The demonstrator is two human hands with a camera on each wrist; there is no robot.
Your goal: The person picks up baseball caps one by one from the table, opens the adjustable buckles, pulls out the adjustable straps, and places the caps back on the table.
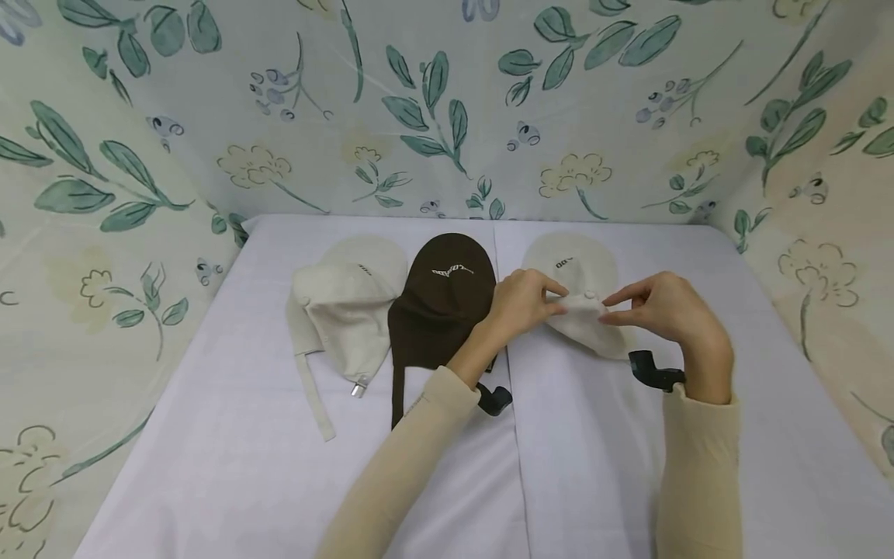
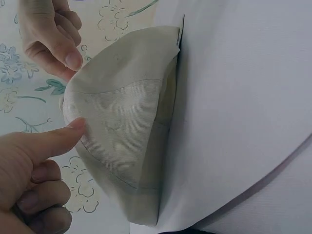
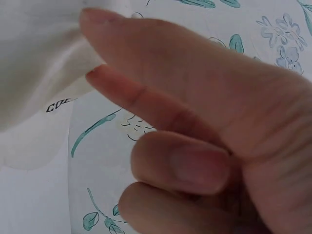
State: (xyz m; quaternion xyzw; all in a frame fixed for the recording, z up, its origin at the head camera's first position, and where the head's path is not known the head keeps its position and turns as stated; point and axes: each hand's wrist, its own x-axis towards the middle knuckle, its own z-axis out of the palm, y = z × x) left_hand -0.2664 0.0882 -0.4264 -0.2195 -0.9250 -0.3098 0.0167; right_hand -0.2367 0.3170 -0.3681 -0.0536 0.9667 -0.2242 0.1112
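Observation:
A cream baseball cap [image 1: 583, 322] lies on the right half of the table, its brim toward the back with dark lettering near it. My left hand [image 1: 520, 303] pinches the left side of its crown between thumb and index finger. From the other side, my right hand [image 1: 667, 307] pinches the crown near the top button with thumb and index finger. In the left wrist view, the crown [image 2: 117, 117] stands raised with its opening toward the table. The left index fingertip is hidden behind the fabric there. The right wrist view shows the other right fingers [image 3: 180, 163] curled in.
A dark brown cap [image 1: 447, 291] lies left of my left hand, partly covered by the forearm. Farther left is another cream cap [image 1: 349, 310] with its strap and metal buckle [image 1: 359, 387] hanging forward. A white cloth [image 1: 230, 450] covers the table; floral fabric [image 1: 433, 101] walls surround it.

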